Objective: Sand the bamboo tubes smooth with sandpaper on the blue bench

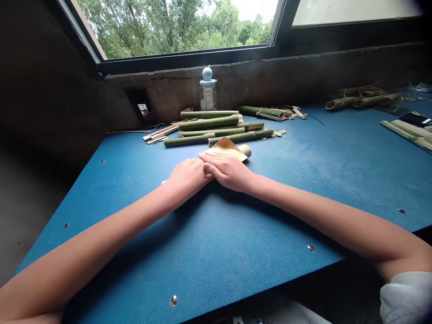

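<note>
My right hand (227,170) is closed over a tan and yellowish sheet that looks like sandpaper (225,145), its corner standing up beyond my fingers. Under the sheet lies a pale bamboo tube (245,150), whose rounded end sticks out on the right. My left hand (188,174) is closed around the tube's nearer part, right up against my right hand. Its fingertips are hidden, and so is most of the tube. A small pale end (164,182) shows just left of my left hand.
Several green bamboo pieces (209,123), some with split ends, lie behind my hands on the blue table (202,252). A light-blue-capped jar (208,92) stands by the wall. More bamboo tubes (340,103) lie at the back right, with strips (407,135) and a dark phone-like object (415,119) nearer.
</note>
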A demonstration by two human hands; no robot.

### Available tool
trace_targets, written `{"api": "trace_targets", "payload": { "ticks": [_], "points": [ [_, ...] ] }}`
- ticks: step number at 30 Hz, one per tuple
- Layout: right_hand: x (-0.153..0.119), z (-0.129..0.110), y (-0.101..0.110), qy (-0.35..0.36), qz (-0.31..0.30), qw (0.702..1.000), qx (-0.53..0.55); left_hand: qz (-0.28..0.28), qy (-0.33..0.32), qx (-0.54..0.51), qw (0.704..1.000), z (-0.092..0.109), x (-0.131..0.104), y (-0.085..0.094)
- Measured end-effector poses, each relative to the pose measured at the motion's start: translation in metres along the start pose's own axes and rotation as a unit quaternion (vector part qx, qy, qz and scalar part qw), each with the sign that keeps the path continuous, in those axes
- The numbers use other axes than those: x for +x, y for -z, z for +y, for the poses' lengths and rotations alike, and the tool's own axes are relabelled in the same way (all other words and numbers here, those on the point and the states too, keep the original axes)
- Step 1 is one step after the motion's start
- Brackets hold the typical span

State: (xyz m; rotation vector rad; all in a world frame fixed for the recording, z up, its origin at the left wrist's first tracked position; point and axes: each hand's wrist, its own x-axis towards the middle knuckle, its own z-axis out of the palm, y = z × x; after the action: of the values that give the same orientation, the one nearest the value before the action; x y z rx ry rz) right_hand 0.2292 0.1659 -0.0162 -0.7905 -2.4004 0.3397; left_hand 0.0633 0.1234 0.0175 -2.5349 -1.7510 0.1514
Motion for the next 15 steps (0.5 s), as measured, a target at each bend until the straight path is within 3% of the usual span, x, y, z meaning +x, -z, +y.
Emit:
{"api": "trace_targets", "payload": {
  "ticks": [3, 8, 11, 15],
  "points": [
    [0.005, 0.002, 0.008, -0.001, -0.037, 0.999, 0.021, -0.013, 0.013, 0.020, 1.000, -0.006, -0.011, 0.008],
    [-0.006, 0.039, 0.049, 0.039, -0.150, 0.985, -0.075, -0.070, 0.044, 0.070, 0.994, -0.033, -0.061, 0.022],
    [-0.008, 0.053, 0.059, 0.057, -0.158, 0.982, -0.086, -0.097, 0.060, 0.088, 0.990, -0.042, -0.082, 0.022],
    [-0.005, 0.067, 0.059, 0.012, -0.144, 0.989, -0.033, -0.094, 0.038, 0.088, 0.991, -0.032, -0.081, 0.015]
  ]
}}
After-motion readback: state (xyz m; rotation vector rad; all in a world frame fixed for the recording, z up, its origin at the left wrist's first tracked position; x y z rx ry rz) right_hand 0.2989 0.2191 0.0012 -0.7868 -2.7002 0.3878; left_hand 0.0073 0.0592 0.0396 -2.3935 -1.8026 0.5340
